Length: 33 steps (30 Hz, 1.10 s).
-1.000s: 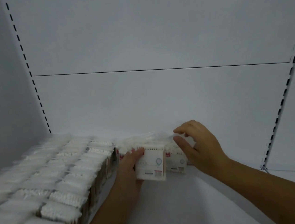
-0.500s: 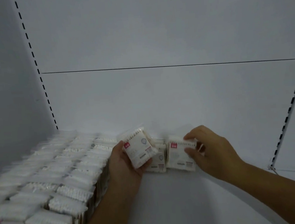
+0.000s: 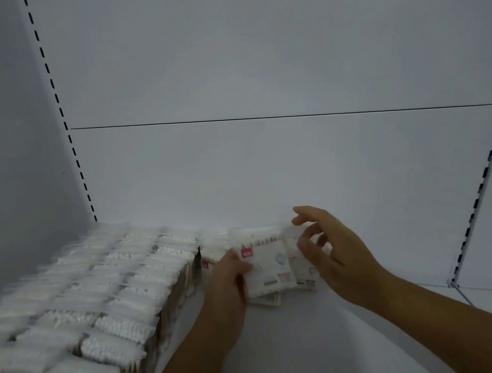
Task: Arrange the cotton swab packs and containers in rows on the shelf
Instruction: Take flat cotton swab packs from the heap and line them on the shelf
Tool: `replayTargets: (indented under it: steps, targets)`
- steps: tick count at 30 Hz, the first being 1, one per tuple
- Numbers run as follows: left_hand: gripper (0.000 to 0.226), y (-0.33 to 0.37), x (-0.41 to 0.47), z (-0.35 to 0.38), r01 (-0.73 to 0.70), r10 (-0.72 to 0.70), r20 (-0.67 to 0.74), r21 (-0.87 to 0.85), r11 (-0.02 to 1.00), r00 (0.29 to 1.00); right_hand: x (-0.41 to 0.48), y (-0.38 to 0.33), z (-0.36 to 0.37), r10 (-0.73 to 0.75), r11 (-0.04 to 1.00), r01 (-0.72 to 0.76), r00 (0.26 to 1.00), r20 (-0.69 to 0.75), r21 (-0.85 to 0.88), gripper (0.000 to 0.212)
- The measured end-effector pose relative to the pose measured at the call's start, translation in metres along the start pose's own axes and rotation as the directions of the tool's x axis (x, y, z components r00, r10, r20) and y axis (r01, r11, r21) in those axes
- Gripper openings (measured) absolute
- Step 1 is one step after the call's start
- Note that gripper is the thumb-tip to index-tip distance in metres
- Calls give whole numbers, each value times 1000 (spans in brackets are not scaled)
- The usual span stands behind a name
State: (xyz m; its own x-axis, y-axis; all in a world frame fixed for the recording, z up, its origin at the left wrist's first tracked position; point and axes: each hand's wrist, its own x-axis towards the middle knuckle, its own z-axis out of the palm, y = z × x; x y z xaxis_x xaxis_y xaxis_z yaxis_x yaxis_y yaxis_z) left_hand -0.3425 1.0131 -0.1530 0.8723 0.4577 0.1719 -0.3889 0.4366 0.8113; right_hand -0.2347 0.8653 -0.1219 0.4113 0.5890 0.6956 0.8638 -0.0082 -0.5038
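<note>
The left hand (image 3: 232,279) is gripping a cotton swab pack (image 3: 268,269) at the shelf's (image 3: 327,351) twelve o'clock, the right hand (image 3: 334,256) hovering at its three o'clock with fingers (image 3: 305,212) spread and empty, and the pack is probably needing standing upright beside the rows (image 3: 113,287).

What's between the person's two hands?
Head view: white cotton swab packs with pink labels, the front one gripped by the left hand; the right hand open beside them.
</note>
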Motion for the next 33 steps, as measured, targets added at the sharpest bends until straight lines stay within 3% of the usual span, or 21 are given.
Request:
replayTargets:
  steps: [2,4,6,9,11,13,16,26,33]
  targets:
    - [24,-6,-8,10,-6,-5,55,196,981,998,-7,-3,-2,-26,999,30,990,139,-27,46]
    - [34,-12,-15,14,-127,101,83,415,901,991,-15,2,-2,-74,994,84,988,139,-72,44]
    - [23,-16,-16,13,-306,307,113,632,712,945,-24,12,-4,-54,997,56,998,34,-56,40]
    - [18,-16,-14,4,-391,592,110,843,370,798,-33,32,-4,-17,982,-4,994,-105,-190,33]
    - [41,-21,-11,0,-359,639,185,921,153,747,-35,44,2,-53,955,21,994,-100,-295,34]
    - [70,-28,-7,-2,-221,536,173,975,27,826,-37,56,9,-145,904,113,988,-47,-413,35]
    - [80,-38,0,-8,43,376,25,985,-170,926,-38,66,14,-131,875,102,991,-30,-473,36]
    - [74,-50,10,-15,135,249,-60,946,-295,967,-38,69,14,-134,847,138,990,45,-514,56]
    - [78,-52,9,-12,94,278,-12,955,-283,960,-40,66,14,-68,812,88,996,55,-577,59]
